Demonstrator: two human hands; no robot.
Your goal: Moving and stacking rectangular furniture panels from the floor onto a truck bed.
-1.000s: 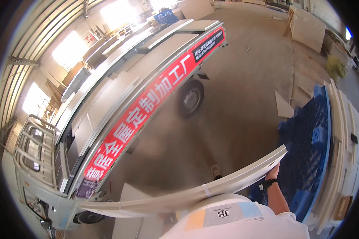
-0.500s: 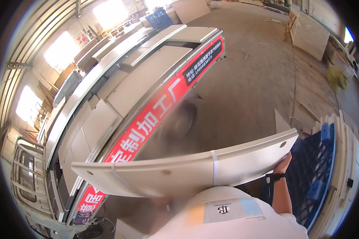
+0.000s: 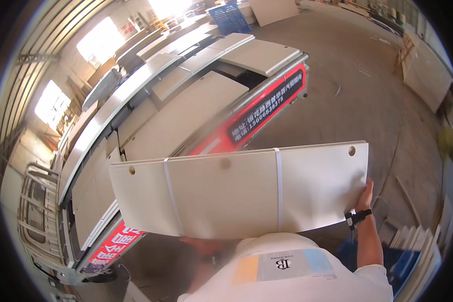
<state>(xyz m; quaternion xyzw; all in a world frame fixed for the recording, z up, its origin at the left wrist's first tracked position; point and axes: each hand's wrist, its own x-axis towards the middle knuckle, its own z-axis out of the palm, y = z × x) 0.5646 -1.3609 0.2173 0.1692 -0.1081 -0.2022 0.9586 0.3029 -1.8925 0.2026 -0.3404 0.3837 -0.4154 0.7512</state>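
The truck (image 3: 267, 111) fills the left side and far middle, its bed loaded with pale boards (image 3: 191, 105). Right in front of me, between my chest and the truck's side, is the bundle of panels (image 3: 226, 199). Half a second ago it lay tipped back; now its broad face stands almost upright toward me, hiding part of the red banner (image 3: 117, 244). I judge that makes it steadier to carry, though harder to see past. My right hand (image 3: 365, 195) is clasped round its right end. My left hand (image 3: 202, 245), blurred, is at the lower edge; I can't tell how tightly it grips. Two white straps (image 3: 279, 191) cross the face, one left, one right.
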